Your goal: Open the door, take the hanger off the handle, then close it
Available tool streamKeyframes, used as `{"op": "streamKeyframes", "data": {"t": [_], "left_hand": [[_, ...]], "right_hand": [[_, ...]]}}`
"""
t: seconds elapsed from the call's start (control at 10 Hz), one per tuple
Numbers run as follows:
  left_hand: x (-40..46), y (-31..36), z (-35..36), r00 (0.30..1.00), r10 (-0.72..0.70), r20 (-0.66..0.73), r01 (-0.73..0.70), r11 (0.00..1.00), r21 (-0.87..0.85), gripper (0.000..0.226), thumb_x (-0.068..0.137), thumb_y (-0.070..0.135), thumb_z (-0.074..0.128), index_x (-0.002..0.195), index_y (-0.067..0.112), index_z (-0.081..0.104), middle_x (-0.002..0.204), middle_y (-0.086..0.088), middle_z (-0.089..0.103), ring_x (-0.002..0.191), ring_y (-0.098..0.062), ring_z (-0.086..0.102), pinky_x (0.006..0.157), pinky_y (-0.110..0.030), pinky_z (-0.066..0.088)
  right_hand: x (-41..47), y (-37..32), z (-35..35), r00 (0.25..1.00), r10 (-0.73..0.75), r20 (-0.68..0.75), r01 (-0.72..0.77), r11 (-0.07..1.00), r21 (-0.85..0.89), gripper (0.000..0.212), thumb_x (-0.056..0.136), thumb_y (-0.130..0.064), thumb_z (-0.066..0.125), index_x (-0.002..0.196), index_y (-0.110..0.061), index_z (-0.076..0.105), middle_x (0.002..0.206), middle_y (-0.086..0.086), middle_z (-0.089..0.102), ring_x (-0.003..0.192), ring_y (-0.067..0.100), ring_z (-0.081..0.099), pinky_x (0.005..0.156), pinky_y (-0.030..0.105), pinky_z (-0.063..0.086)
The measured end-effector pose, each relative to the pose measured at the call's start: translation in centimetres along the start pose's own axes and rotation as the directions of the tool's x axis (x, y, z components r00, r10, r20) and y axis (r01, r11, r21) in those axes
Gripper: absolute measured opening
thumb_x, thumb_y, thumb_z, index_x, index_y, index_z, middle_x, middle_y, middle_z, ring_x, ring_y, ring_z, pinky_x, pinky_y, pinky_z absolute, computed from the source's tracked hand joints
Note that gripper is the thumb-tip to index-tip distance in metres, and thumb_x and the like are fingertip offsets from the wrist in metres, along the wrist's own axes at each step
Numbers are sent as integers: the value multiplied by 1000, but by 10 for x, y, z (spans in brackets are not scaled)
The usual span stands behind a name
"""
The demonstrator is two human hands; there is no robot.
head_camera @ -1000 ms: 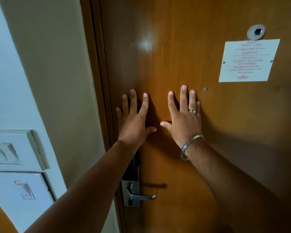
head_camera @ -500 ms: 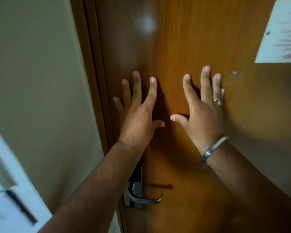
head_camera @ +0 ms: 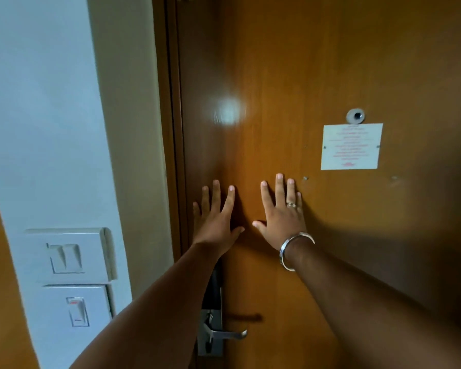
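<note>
A brown wooden door [head_camera: 317,75] fills the view and sits flush in its frame. My left hand [head_camera: 214,222] lies flat against it near the latch edge, fingers spread. Beside it my right hand [head_camera: 282,217], with a ring and a metal bangle, is also pressed flat on the wood, empty. Below my left forearm is the silver lever handle [head_camera: 228,334] on its lock plate, pointing right. No hanger shows on this handle.
A white notice sheet [head_camera: 351,146] is fixed to the door under a round peephole [head_camera: 355,116]. The door frame [head_camera: 171,129] meets a pale wall on the left, which carries two white switch plates [head_camera: 69,258].
The camera has tilted up and pulled back, bringing the notice, peephole and switches into view again. Both hands stay flat on the door in the same place.
</note>
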State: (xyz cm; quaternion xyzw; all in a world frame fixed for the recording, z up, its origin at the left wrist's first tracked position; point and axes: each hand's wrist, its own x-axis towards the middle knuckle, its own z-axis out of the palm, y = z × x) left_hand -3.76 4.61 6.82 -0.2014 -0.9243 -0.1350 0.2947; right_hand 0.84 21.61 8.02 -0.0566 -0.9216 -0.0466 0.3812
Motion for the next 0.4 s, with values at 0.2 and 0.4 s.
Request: {"op": "streamKeyframes", "data": {"t": [0.2, 0.4], "left_hand": [[10, 2, -34, 994, 56, -95, -46, 993, 108, 103, 88, 62, 56, 153, 36, -20, 164, -6, -23, 146, -28, -26, 117, -52, -11], [45, 17, -114, 945, 53, -323, 13, 980, 200, 101, 87, 69, 49, 156, 28, -13, 166, -11, -15, 150, -33, -15, 119, -57, -7]], "right_hand": [[10, 12, -33, 994, -43, -102, 35, 997, -73, 98, 85, -64, 55, 155, -19, 3, 164, 16, 3, 149, 38, 4, 119, 57, 10], [54, 13, -103, 958, -105, -268, 86, 993, -81, 97, 84, -63, 54, 155, -18, 5, 163, 18, 7, 149, 39, 8, 119, 58, 13]]}}
